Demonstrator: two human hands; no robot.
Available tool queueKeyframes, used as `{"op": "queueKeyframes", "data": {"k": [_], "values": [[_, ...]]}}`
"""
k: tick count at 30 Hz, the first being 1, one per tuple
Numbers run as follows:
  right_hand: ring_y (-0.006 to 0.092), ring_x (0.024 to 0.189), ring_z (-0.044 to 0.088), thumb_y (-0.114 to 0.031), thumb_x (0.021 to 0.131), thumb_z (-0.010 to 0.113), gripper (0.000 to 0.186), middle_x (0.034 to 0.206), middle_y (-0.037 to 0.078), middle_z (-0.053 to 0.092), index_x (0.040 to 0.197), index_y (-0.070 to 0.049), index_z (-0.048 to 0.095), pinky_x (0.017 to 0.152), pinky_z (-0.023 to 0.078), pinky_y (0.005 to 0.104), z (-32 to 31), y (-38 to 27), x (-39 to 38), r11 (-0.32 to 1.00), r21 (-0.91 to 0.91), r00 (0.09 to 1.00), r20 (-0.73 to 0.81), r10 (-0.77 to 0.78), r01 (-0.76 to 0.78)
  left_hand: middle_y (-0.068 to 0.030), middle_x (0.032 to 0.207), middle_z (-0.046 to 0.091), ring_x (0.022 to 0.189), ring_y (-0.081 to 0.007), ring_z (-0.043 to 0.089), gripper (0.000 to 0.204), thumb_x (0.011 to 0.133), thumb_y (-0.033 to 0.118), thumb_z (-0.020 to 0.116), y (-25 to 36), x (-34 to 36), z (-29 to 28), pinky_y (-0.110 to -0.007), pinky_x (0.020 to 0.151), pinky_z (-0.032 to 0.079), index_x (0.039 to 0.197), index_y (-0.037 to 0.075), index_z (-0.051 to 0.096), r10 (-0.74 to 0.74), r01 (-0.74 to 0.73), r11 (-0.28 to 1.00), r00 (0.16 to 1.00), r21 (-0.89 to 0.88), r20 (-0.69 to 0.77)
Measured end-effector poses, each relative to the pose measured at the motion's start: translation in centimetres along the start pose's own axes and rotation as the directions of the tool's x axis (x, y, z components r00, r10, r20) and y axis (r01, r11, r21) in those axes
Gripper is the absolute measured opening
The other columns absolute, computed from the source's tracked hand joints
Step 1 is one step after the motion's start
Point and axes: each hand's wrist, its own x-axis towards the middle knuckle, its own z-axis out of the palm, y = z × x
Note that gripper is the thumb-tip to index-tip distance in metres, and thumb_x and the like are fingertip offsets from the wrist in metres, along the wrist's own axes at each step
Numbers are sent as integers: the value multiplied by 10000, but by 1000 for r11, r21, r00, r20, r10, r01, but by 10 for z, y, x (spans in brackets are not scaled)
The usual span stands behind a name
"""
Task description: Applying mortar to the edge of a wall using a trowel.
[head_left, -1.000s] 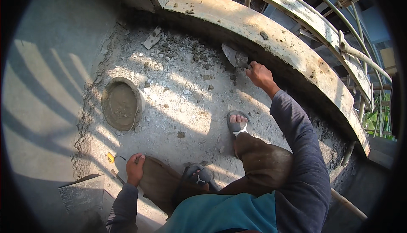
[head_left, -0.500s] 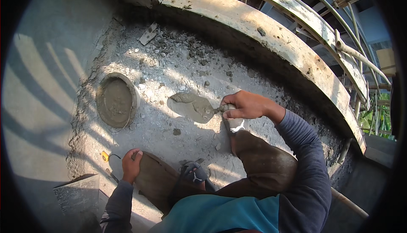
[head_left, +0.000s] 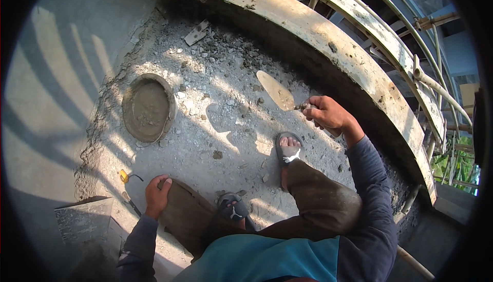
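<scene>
My right hand (head_left: 328, 114) is closed round the handle of a pointed trowel (head_left: 276, 91), held above the rubble floor near the curved low wall. The trowel's blade points up and to the left, with a thin grey film over it and no lump on the face I see. My left hand (head_left: 158, 196) rests on my left knee, its thumb stretched out and the other fingers partly hidden. A round bucket (head_left: 171, 108) of wet grey mortar (head_left: 149, 105) stands on the floor to the left, away from both hands.
The curved concrete wall (head_left: 303, 17) bounds the right and far sides, with bamboo poles (head_left: 444, 84) beyond. A plastered wall (head_left: 51, 118) stands left. Near it lie a yellow tool (head_left: 124, 176) and a grey box-like piece (head_left: 84, 220). A flat offcut (head_left: 196, 32) lies among far rubble.
My right hand has lifted the trowel from beside my right foot, up and right toward the curved wall. The mortar lump on its blade no longer shows. My left hand stays on the knee.
</scene>
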Motion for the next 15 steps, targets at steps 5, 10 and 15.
{"op": "queueKeyframes", "data": {"k": [5,10,15], "values": [[376,846,668,-275,851,678,350,876,208,672,1071,-6,639,748,527,447,35,-54,18,742,-624,965,76,-252,243,-170,1062,703,1018,-326,661,355,866,342,702,13,4,2,-383,911,497,1045,35,712,36,-36,999,999,31,-9],[349,844,676,-254,860,671,292,906,183,664,1050,-38,621,725,542,448,81,-148,52,422,-802,852,193,-487,422,-165,1057,703,1014,-341,656,382,855,400,697,22,-4,6,-401,893,505,1012,53,720,-8,12,999,997,53,-80],[291,845,698,-212,908,572,198,927,136,679,1020,-64,639,711,564,410,166,-239,125,24,-934,747,269,-608,356,-154,1049,707,1002,-343,658,380,844,420,696,27,-7,16,-397,886,508,987,69,730,15,-11,999,992,31,-125]]}}
